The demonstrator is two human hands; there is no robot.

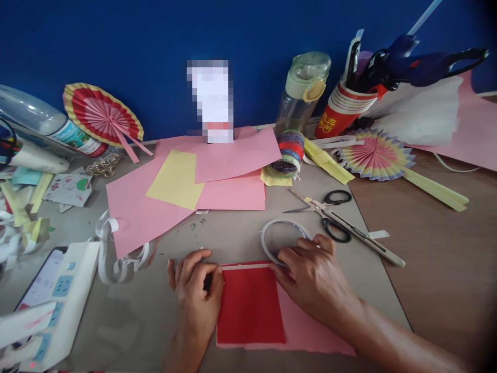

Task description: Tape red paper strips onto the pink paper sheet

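Observation:
A red sheet of paper [250, 308] lies on a larger pink sheet [310, 329] at the front of the table. Along its top edge runs a narrow white strip of tape [248, 266]. My left hand [196, 290] is closed, thumb and forefinger together at the top left corner, where the strip ends. Whether they grip the paper as well as the tape, I cannot tell. My right hand [312, 274] is closed on a thin roll of tape [263, 242], tilted up behind the top right corner. Its thumb and forefinger are at the strip's right end.
Scissors [316, 207] and a grey-handled cutter [368, 241] lie beyond my right hand. Pink sheets [233, 194] and a yellow piece [176, 178] lie behind. A power strip [72, 300] and curled white strips [103, 248] are left; paper cups [334, 111] and a bottle [298, 88] stand behind.

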